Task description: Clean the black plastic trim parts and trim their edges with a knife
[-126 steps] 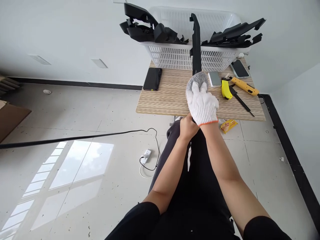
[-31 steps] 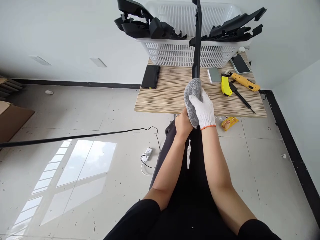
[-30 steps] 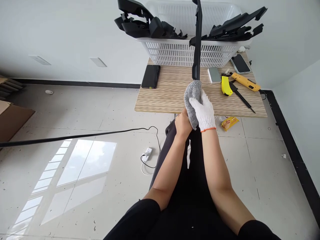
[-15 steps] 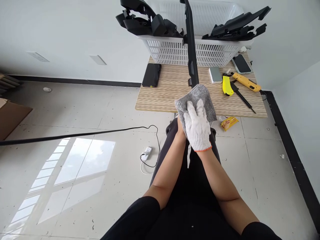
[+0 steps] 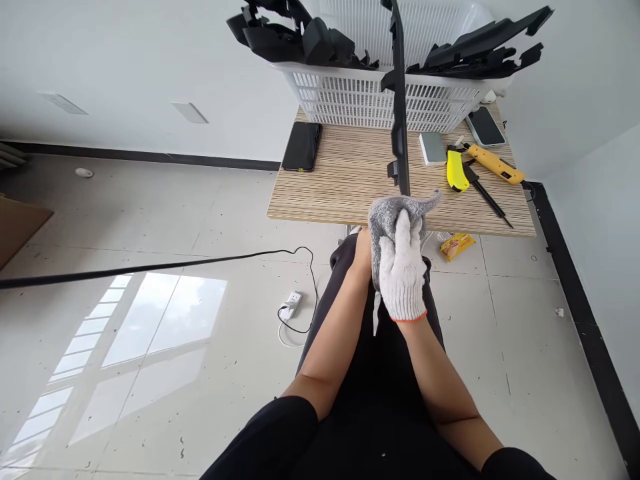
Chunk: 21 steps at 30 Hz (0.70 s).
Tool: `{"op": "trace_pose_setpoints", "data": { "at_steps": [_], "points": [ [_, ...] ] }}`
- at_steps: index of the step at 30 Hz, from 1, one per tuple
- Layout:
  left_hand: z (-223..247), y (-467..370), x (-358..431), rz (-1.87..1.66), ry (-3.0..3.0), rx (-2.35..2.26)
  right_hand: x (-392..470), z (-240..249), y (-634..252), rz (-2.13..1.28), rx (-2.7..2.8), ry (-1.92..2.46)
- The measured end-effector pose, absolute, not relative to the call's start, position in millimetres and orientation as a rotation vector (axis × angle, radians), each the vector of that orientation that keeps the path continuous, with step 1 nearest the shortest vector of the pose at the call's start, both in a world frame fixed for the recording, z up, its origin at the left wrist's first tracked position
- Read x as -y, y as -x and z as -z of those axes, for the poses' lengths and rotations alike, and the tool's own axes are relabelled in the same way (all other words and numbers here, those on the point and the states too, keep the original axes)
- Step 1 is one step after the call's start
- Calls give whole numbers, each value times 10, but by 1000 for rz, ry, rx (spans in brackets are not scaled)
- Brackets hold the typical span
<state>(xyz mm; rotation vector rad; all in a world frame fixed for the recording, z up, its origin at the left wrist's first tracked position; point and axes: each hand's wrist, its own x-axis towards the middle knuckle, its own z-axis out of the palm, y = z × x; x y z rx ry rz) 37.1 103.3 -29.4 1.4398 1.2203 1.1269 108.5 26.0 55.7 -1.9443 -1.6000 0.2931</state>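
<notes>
A long black plastic strip [image 5: 399, 113] stands up and away from me, past the white basket's front. Its near end runs under a grey cloth [image 5: 387, 217]. My right hand [image 5: 401, 267], in a white knitted glove with an orange cuff, is closed on the cloth, which wraps round the strip's lower part. My left hand [image 5: 363, 250] is bare and lies beside the cloth, above my lap. The cloth covers most of its fingers, so what they hold is hidden.
On the wooden table [image 5: 345, 193] stands a white basket [image 5: 345, 100] of black parts. Also there are a black phone [image 5: 302, 147], a small box [image 5: 433, 149], a yellow cutter [image 5: 457, 171], a yellow-handled tool [image 5: 495, 164] and another phone [image 5: 485, 127]. A power strip [image 5: 291, 306] lies on the floor.
The black strip has shifted right and turned a little. My gloved right hand has moved slightly right and nearer to me, and the cloth has bunched more tightly round the strip.
</notes>
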Motion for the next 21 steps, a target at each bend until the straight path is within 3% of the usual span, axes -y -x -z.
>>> {"op": "trace_pose_setpoints", "data": {
  "at_steps": [14,21],
  "points": [
    [-91,-458,-901,-1299,-1656,-1059,-457,-414,-1462,-517,1058,1896],
    [-35,-501,-952,-1388,-1334,-1006,-426,-321,-1545,-634,1008,1789]
  ]
}}
